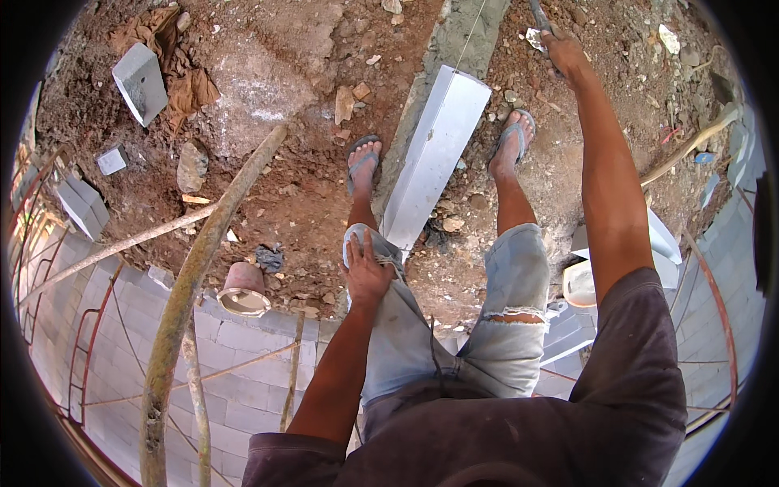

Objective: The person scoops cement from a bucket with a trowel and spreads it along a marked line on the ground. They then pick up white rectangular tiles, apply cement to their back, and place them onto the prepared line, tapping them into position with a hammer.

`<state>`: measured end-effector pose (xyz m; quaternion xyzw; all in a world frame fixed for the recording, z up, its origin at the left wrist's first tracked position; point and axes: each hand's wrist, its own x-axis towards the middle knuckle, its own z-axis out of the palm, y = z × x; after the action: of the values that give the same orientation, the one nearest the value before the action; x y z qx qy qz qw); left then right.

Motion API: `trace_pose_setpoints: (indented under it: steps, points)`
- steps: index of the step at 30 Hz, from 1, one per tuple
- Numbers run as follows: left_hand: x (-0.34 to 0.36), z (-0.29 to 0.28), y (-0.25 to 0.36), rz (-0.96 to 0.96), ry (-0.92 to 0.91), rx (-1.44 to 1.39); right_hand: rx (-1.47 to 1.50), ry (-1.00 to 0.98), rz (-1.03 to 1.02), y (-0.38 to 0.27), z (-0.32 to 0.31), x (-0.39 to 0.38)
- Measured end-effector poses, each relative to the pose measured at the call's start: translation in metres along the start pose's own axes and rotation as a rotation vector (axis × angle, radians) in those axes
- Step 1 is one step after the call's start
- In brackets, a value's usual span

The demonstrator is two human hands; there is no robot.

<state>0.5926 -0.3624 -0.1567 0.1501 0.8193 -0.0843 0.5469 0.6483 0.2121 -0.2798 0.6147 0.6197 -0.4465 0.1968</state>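
Observation:
My left hand point(367, 268) lies open with fingers spread on my left knee, over the pale denim shorts. Out to the upper right, my right hand point(565, 57) is closed around the handle of a grey tool point(538, 11); its far end runs out of the picture, so its kind is hidden. Between my sandalled feet, a long light-grey concrete block point(438, 154) sits on a strip of grey mortar point(466, 45). A thin string stretches above the strip and meets the block's far end. Neither hand touches the block.
Left are a cut block point(139, 84), smaller block pieces point(83, 207), a brown crumpled sack point(191, 93) and a reddish bucket point(243, 288). Wooden poles point(199, 268) rise near it beside a block wall point(231, 349). Another container point(578, 282) stands right, near more blocks. Stones litter the soil.

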Motion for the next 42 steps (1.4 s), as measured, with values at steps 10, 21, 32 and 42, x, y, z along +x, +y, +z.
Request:
trace_pose_setpoints:
  steps: [10,21,32,42]
  points:
    - [0.004,0.000,-0.004,0.041,0.027,0.008,0.082,-0.198,0.173,0.025,0.031,-0.056]
    - [-0.002,0.010,-0.011,0.058,0.012,0.076,-0.308,-0.252,0.016,0.044,0.020,-0.019]
    - [0.005,0.011,-0.009,0.067,0.023,0.114,-0.324,-0.064,-0.152,0.070,0.007,0.030]
    - [0.005,0.008,-0.012,0.055,-0.002,0.093,0.530,-0.054,0.180,0.065,0.052,-0.122]
